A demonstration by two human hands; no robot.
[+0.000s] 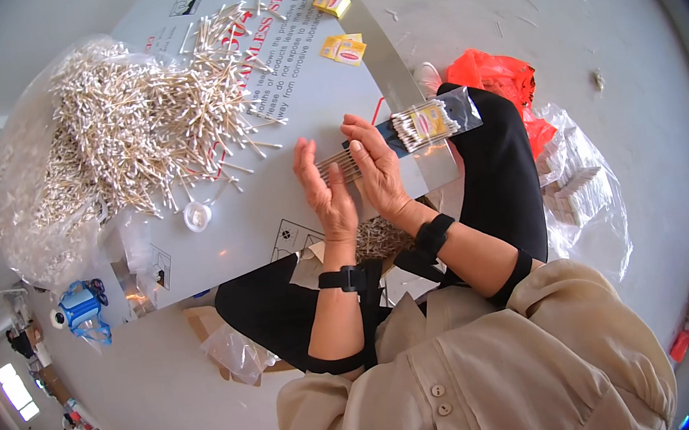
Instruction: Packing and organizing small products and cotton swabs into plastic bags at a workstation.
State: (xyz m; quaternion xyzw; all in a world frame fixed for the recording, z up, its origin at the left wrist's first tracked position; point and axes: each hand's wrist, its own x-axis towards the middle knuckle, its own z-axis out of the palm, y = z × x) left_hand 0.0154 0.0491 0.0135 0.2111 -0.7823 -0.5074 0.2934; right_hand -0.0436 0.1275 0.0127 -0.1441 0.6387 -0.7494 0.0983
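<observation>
A row of cotton swabs (340, 164) lies between my hands at the table's near right edge. My left hand (327, 195) stands on its left side, fingers stretched up and the thumb close to the stems. Across the row's right part lies my right hand (377, 169), its fingers extended; the palm hides some stems. Beyond it a dark blue strip (389, 134) runs under a clear plastic bag (463, 109), which holds white-tipped swabs and a yellow card (430, 123). That bag reaches past the table edge, over my leg.
A large heap of loose swabs (131, 112) spills from a clear bag on the table (232, 221). Yellow cards (344, 49) and a small yellow pack (331, 3) lie farther back. A white roll (198, 216) sits nearer. Red (492, 78) and clear bags (577, 193) rest right of my leg.
</observation>
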